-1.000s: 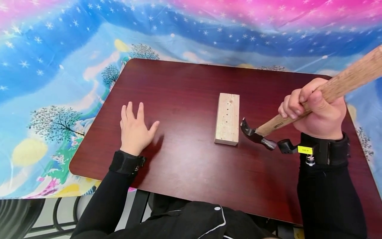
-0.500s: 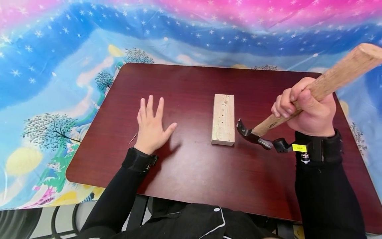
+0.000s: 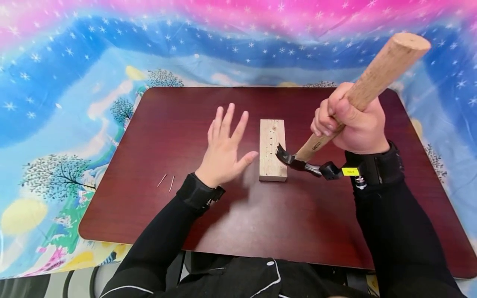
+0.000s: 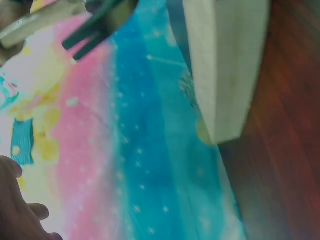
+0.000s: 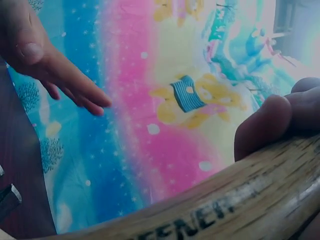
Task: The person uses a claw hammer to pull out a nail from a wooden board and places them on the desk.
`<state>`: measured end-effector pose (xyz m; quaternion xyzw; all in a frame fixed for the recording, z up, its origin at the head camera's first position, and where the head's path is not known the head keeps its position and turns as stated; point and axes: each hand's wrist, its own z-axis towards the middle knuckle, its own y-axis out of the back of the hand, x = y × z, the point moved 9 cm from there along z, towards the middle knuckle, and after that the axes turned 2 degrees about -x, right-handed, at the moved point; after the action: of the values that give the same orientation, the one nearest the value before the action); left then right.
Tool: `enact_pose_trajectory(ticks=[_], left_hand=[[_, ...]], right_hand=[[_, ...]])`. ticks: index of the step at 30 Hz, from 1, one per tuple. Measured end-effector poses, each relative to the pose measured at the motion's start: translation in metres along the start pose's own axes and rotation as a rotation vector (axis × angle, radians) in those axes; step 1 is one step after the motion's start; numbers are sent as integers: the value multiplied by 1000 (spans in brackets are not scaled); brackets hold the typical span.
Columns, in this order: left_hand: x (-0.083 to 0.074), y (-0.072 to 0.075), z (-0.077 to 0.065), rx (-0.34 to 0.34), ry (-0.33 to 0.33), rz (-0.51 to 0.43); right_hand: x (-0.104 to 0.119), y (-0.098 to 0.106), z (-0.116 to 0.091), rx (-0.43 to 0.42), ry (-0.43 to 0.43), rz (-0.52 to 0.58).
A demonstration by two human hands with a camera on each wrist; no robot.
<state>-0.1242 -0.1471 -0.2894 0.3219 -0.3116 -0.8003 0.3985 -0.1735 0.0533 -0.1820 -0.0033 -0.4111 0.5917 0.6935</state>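
Observation:
My right hand [image 3: 354,120] grips the wooden handle of a claw hammer [image 3: 387,68], its butt pointing up and away to the right. In the head view the black claw overlaps the right edge of a pale wooden block [image 3: 269,163]; whether they touch I cannot tell. A row of small dark dots runs along the block's top. Left of it, my left hand [image 3: 225,147] hovers with fingers spread, holding nothing. The left wrist view shows the block [image 4: 225,75] and the claw of the hammer [image 4: 102,30]. Printed letters mark the hammer handle [image 5: 210,212] in the right wrist view.
Two thin nails [image 3: 171,183] lie on the left part of the dark red table [image 3: 123,207]. A colourful printed cloth [image 3: 223,45] hangs behind the table and along its sides. The person's body is close to the front edge.
My left hand has moved right toward the block, uncovering the two nails. The right hand has carried the hammer left, from beside the block to where its claw overlaps the block's edge.

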Motion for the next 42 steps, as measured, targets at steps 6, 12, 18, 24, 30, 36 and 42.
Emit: enact_pose_trajectory(ticks=[6, 12, 18, 24, 30, 36, 42], left_hand=[[-27, -1, 17, -1, -22, -107], [-57, 0, 34, 13, -73, -327], [-67, -15, 36, 168, 10, -521], [-67, -19, 32, 213, 93, -431], [-69, -8, 29, 158, 76, -393], [-65, -6, 23, 156, 97, -428], [-53, -1, 21, 146, 139, -424]], right_hand=[[-18, -4, 16, 22, -57, -58], [-40, -7, 33, 9, -100, -128], [-48, -14, 37, 13, -103, -153], [-56, -23, 33, 27, -126, -148], [-58, -29, 33, 51, -134, -169], [-55, -25, 33, 90, -172, -430], [-42, 24, 22, 103, -248, -774]])
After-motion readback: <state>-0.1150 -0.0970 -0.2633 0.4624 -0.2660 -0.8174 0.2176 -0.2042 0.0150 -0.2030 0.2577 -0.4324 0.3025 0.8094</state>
